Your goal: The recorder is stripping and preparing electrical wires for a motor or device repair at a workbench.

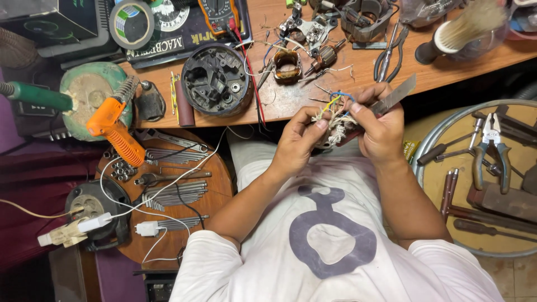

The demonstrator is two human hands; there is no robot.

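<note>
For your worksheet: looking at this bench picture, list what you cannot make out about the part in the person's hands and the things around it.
- Wound part, head view: its body is hidden by the left hand and right hand.
- Metal blade: its handle end is covered by the right hand.
- Green-handled tool: cut off by the left edge.
- Brush: blurred, top cut off.

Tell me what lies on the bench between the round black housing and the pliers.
In the head view, between the round black housing and the pliers: a copper-wound coil and small armature.

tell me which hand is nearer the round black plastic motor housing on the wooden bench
Left. The left hand sits just right of and below the round black plastic motor housing; the right hand, holding a flat metal blade, is farther right.
</note>
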